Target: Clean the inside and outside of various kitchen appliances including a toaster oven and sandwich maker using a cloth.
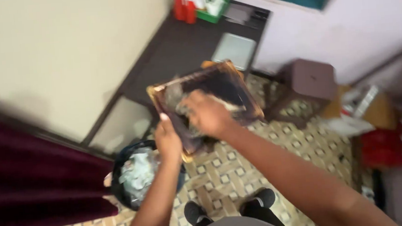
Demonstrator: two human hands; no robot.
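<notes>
Dark shoes (230,206) and grey lap at bottom centre, standing on patterned tile floor (225,173).

Far left: maroon curtain (29,174), blurred. Cream wall above it, upper left.

Lower left of centre: black bin (134,178) on the floor, full of pale crumpled scraps.

Centre: left hand (168,140) clamped on the lower left edge of a dark tray with gold rim (229,82), thumb on top. Tray held tilted in the air, just above and right of the bin.

Right hand (207,113) pressed flat-ish onto the tray's face, fingers curled over something pale; too blurred to tell what, or whether truly gripped.

Upper centre: dark desk (177,48) behind the tray, carrying a grey flat slab (235,49), red bottles (185,9) and a green basket (214,6) at its far end.

Right of centre: brown stool (312,78) on the floor.

Far right: red bag (383,146), blurred, with white papers (348,125) beside it.
</notes>
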